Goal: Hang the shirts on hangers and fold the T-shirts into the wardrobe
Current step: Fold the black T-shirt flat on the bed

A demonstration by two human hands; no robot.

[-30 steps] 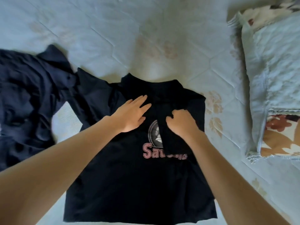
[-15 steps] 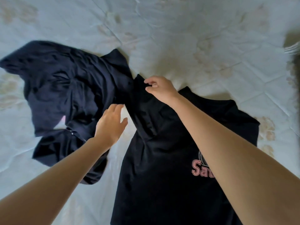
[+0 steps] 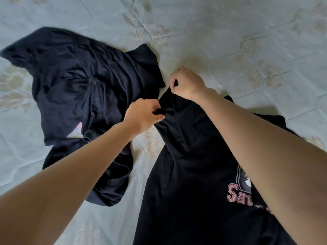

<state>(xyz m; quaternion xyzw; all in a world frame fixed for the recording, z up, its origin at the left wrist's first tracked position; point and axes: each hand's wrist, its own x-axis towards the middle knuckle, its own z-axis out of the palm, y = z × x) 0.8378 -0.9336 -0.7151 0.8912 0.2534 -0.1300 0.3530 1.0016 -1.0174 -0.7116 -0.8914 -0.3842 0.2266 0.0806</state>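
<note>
Black printed T-shirt point(image 3: 191, 174), lower centre-right of frame, flat on the bed point(image 3: 230, 41). Your left hand point(image 3: 144, 114) and right hand point(image 3: 188, 82) each pinch its sleeve. A second dark garment point(image 3: 85, 89) lies crumpled at left.

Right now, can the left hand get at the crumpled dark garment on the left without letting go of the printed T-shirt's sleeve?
Probably not. The left hand pinches the sleeve of the printed T-shirt, as does the right hand. The crumpled dark garment lies right beside it, nothing between, but its fingers are busy.
</note>
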